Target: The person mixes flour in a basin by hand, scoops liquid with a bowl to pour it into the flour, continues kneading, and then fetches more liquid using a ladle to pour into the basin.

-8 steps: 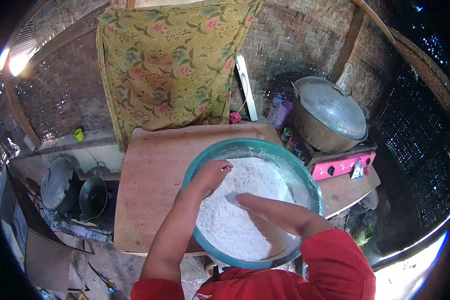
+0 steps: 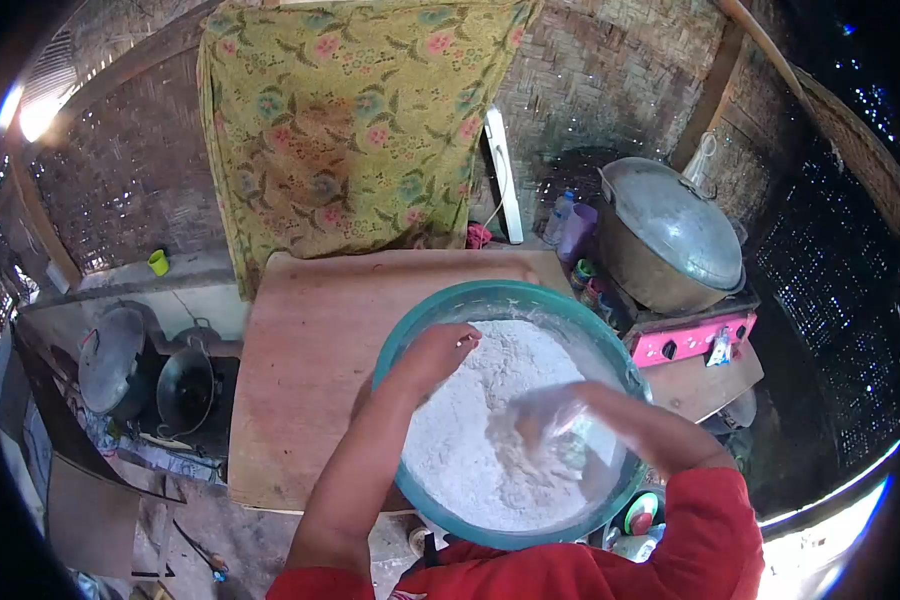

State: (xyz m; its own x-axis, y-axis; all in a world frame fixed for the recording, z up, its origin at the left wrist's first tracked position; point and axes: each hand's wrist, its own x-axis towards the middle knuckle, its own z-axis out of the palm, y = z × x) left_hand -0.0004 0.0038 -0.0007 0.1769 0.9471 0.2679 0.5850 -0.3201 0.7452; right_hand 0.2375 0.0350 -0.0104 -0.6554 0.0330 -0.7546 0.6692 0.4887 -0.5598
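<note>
A large green basin (image 2: 402,480) full of white flour (image 2: 460,460) stands before me at the table's front edge. My left hand (image 2: 442,352) is over the basin's upper left side, its fingers curled inward. A small pale spot shows at those fingers, and whether they hold something is hidden. In the middle right of the basin, my right hand (image 2: 550,415) is coated white and smeared by motion. It is at the flour's surface, and its fingers cannot be made out. The flour beneath it is disturbed into a hollow with lumps.
The basin rests on a wooden table (image 2: 300,380). To the right, a big lidded pot (image 2: 670,235) sits on a pink stove (image 2: 660,348), with a purple cup (image 2: 577,232) and a bottle (image 2: 558,218) beside it. Dark pans (image 2: 185,390) stand at lower left.
My right hand has come up out of the flour and moved right, now blurred. My left hand keeps its curled pose by the rim. The whole view has shifted slightly.
</note>
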